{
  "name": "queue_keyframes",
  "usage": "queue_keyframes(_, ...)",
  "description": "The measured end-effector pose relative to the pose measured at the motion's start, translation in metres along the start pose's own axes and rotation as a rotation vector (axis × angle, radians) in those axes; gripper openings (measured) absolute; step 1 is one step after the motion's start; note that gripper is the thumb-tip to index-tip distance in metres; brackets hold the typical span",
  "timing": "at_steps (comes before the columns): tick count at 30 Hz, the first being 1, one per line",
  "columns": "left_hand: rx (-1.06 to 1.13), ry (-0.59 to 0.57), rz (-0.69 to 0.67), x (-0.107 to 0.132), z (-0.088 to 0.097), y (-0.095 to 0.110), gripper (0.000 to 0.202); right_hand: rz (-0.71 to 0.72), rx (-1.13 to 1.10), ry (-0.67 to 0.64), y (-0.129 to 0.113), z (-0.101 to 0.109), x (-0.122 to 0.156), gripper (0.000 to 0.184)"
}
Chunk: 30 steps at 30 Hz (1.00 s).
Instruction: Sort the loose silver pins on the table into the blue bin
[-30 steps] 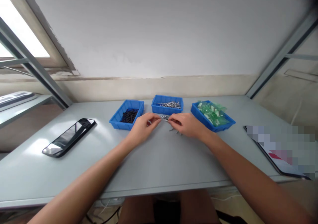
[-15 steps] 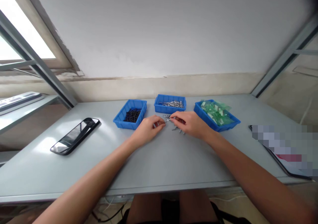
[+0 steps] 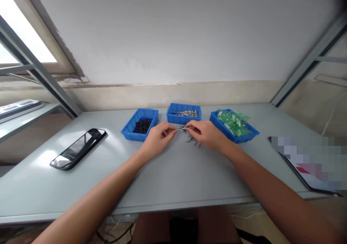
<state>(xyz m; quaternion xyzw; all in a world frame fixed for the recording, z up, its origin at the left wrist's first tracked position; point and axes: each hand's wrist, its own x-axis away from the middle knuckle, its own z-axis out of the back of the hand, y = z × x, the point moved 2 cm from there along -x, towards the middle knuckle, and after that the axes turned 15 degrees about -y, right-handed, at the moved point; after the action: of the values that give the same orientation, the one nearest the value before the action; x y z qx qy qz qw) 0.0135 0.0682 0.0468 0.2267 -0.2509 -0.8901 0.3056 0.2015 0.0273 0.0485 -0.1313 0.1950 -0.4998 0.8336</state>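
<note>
My right hand (image 3: 206, 134) pinches a small silver screw (image 3: 183, 128) between thumb and forefinger, its shaft pointing left. To the left, my left hand (image 3: 159, 136) has thumb and forefinger brought together; whether anything small sits between the tips I cannot make out. A narrow gap separates the two hands. Loose silver screws (image 3: 191, 138) lie on the table beneath and beside my right fingers, partly covered by them. Just behind stands a blue bin (image 3: 173, 120) with more silver screws (image 3: 188, 113) inside.
A blue bin (image 3: 127, 131) of black screws (image 3: 142, 125) stands left, another blue bin (image 3: 225, 128) with green plastic packets (image 3: 234, 121) right. A phone (image 3: 78, 149) lies at the left of the grey table (image 3: 173, 179); a flat dark-edged device (image 3: 292, 164), partly blurred, lies far right.
My left hand has drawn slightly left, away from the screw, opening a gap between the hands. My right hand still holds the screw. The whole view has shifted a little.
</note>
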Motion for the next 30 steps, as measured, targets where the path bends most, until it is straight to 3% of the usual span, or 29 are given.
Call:
queue_keyframes(5,0.029,0.026,-0.048,0.0,0.0,0.003,0.012,0.072,0.056,-0.134,-0.002,-0.009,-0.004,0.017)
queue_keyframes(11,0.074,-0.057,-0.093,0.001,-0.004,0.003,0.011,0.119,0.035,-0.156,-0.007,-0.012,-0.004,0.018)
queue_keyframes(15,0.128,-0.059,-0.03,0.002,-0.003,0.005,0.012,0.127,0.032,-0.18,-0.009,-0.01,-0.004,0.018)
queue_keyframes(20,0.126,-0.028,0.004,0.002,-0.002,0.005,0.009,0.112,-0.01,-0.121,-0.006,-0.008,-0.003,0.02)
queue_keyframes(30,-0.094,-0.139,-0.065,0.002,-0.006,0.0,0.012,0.091,0.009,-0.062,-0.003,-0.006,-0.003,0.022)
